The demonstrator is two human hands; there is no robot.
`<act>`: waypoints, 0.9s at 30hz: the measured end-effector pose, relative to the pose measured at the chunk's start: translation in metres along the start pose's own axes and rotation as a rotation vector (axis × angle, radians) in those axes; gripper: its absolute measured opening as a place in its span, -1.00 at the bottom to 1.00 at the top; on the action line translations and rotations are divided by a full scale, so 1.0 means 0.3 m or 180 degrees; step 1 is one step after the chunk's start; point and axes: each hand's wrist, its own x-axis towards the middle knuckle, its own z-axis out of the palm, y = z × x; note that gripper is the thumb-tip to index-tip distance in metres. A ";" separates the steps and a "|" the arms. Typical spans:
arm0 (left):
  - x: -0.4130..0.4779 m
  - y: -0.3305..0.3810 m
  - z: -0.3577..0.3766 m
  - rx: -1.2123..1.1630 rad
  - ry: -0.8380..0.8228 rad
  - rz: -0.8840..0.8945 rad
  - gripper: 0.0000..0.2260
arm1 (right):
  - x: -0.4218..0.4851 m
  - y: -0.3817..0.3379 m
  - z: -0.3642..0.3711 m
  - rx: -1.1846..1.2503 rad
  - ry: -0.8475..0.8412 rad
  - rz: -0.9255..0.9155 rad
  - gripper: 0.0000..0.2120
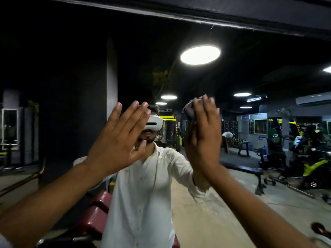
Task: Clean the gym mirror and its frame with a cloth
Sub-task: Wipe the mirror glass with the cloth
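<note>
The gym mirror (62, 83) fills almost the whole view and reflects me in a white shirt and a headset. My left hand (118, 140) is raised flat against the glass, fingers straight and spread, holding nothing. My right hand (204, 136) is raised beside it, also with straight fingers. It presses a dark crumpled cloth (188, 111) against the glass, and the cloth shows past the fingers at the upper left. A dark band (223, 17) runs across the top of the view; whether it is the mirror's frame I cannot tell.
The reflection shows a dim gym: round ceiling lights (200, 54), a black bench (245, 170), yellow-and-black exercise machines (308, 158) at the right and maroon pads (96, 213) at the lower left. A person (227, 136) bends over far back.
</note>
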 end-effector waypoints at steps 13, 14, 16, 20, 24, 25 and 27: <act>0.004 -0.146 -0.022 0.0036 0.0083 0.0279 -0.38 | 0.250 -0.065 0.052 -0.0222 -0.0054 -0.0579 -0.43; 0.016 -0.192 -0.027 0.0072 0.0101 0.0192 -0.38 | 0.281 -0.105 0.077 -0.0127 0.0022 -0.0471 -0.47; 0.035 -0.285 -0.037 0.0141 0.0140 -0.0095 -0.37 | 0.283 -0.210 0.151 -0.0158 -0.0002 -0.0567 -0.47; 0.036 -0.471 -0.055 0.0299 0.0041 -0.0201 -0.33 | 0.240 -0.336 0.226 -0.0294 -0.0683 -0.1798 -0.42; 0.040 -0.649 -0.059 0.0319 0.0107 -0.0266 -0.33 | 0.440 -0.254 0.183 -0.0256 -0.0083 -0.0898 -0.48; 0.044 -0.681 -0.060 0.0295 0.0148 -0.0365 -0.34 | 0.492 -0.239 0.176 -0.0160 0.0275 -0.0337 -0.50; 0.042 -0.709 -0.054 0.0282 0.0213 -0.0427 -0.35 | 0.557 -0.276 0.210 -0.0093 0.0755 0.0401 -0.49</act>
